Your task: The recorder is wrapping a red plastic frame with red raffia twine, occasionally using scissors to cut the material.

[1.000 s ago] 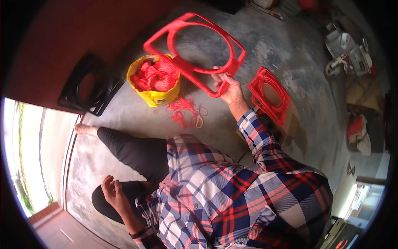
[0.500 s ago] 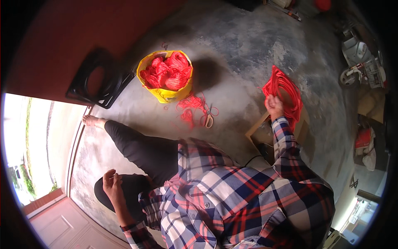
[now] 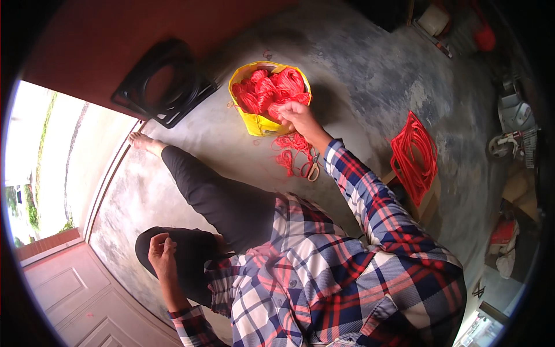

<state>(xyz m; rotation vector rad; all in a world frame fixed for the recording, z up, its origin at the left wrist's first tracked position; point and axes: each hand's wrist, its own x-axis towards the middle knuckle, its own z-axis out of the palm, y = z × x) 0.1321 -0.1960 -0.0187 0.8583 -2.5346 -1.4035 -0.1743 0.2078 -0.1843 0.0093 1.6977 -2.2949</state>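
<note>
A yellow bag [image 3: 261,126] full of bright red twine bundles [image 3: 263,92] stands on the floor ahead of me. My right hand [image 3: 298,115] is at its near right rim, fingers apart and partly bent over the bundles; I cannot tell whether they touch the twine. My left hand [image 3: 163,252] hangs over my bent knee, loosely curled with fingers apart and nothing visible in it. Loose red twine [image 3: 292,151] lies in front of the bag, beside scissors [image 3: 313,170]. To the right, a looped red hank [image 3: 414,159] is spread over a cardboard box [image 3: 429,203].
A black frame-like object [image 3: 165,84] leans by the red wall at the left. An open doorway and a panelled door [image 3: 75,289] are at the far left. Along the right side stand a grey machine [image 3: 514,113] and other household items. My outstretched bare foot [image 3: 145,143] is near the doorsill.
My right hand has left the red hank on the box and moved left to the yellow bag. The left hand stays over the knee. The whole view has shifted slightly.
</note>
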